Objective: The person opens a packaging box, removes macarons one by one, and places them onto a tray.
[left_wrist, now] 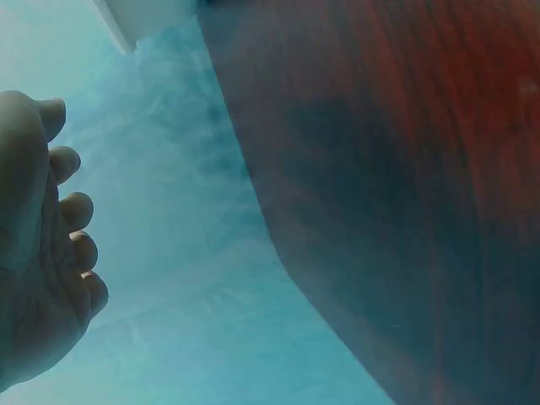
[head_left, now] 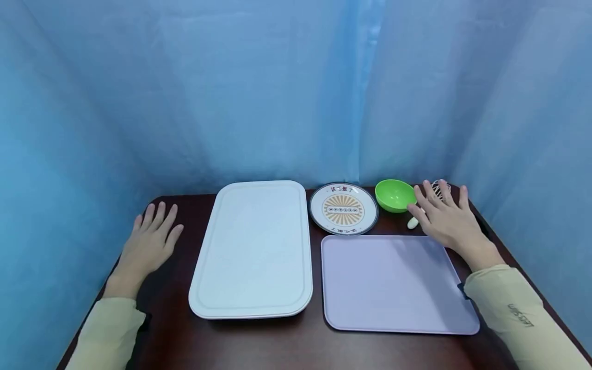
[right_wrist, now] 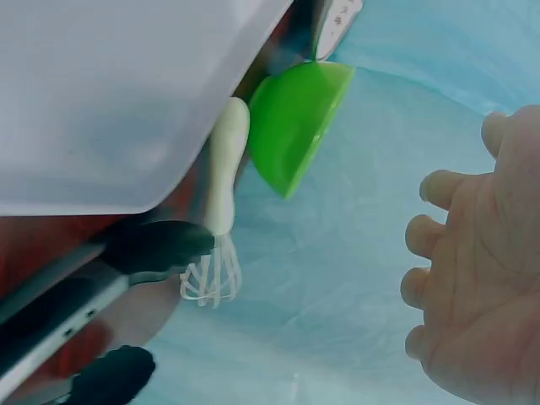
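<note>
My left hand (head_left: 150,244) hovers at the table's left side, fingers straight and spread, holding nothing. Over the right side my right hand (head_left: 446,221) is also spread and holds nothing. Beneath its fingers lies a whisk (head_left: 413,223), partly covered in the head view; the right wrist view shows its cream handle (right_wrist: 223,164). A green bowl (head_left: 394,195) stands just left of the whisk. Tongs with black tips (right_wrist: 63,295) lie beside the light purple tray (head_left: 393,282), mostly hidden by my right forearm in the head view.
A large white rectangular lid or board (head_left: 259,246) sits left of centre, its edge raised above the table. A patterned round plate (head_left: 344,209) lies at the back between it and the bowl. Blue curtains (head_left: 259,92) surround the dark wooden table (head_left: 222,347).
</note>
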The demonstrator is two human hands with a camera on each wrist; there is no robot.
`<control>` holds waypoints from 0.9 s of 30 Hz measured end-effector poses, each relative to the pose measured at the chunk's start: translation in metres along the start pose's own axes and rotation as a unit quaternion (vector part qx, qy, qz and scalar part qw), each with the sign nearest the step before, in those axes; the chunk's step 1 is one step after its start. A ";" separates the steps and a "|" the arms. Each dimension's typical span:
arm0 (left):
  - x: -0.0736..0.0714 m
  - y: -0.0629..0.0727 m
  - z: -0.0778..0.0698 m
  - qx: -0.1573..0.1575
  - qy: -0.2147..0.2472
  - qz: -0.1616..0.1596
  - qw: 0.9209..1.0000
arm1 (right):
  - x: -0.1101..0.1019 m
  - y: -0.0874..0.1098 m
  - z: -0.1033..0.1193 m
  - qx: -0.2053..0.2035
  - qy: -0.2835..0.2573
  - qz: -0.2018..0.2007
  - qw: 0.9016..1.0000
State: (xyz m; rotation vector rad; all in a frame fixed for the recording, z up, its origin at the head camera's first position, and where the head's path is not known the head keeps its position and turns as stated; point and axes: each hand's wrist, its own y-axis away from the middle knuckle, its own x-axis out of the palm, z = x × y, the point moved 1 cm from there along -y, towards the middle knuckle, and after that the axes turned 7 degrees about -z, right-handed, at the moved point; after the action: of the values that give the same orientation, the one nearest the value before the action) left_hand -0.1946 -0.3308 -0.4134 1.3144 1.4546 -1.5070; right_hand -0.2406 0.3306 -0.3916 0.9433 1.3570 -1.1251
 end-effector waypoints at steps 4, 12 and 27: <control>-0.006 -0.009 -0.007 0.033 -0.015 -0.021 0.999 | -0.014 0.001 0.012 -0.009 0.024 -0.024 0.999; -0.030 -0.013 -0.034 0.078 0.047 -0.028 0.995 | -0.039 0.012 0.073 -0.084 -0.015 -0.102 0.991; -0.016 0.021 -0.055 0.001 0.332 0.061 0.941 | 0.004 0.036 0.178 -0.151 -0.394 -0.018 0.906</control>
State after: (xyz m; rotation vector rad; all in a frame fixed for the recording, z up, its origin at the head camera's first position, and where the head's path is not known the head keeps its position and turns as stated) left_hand -0.1586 -0.2838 -0.3986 1.9945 1.7171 -1.0164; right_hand -0.1636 0.1662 -0.3939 0.1765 0.8316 -1.1064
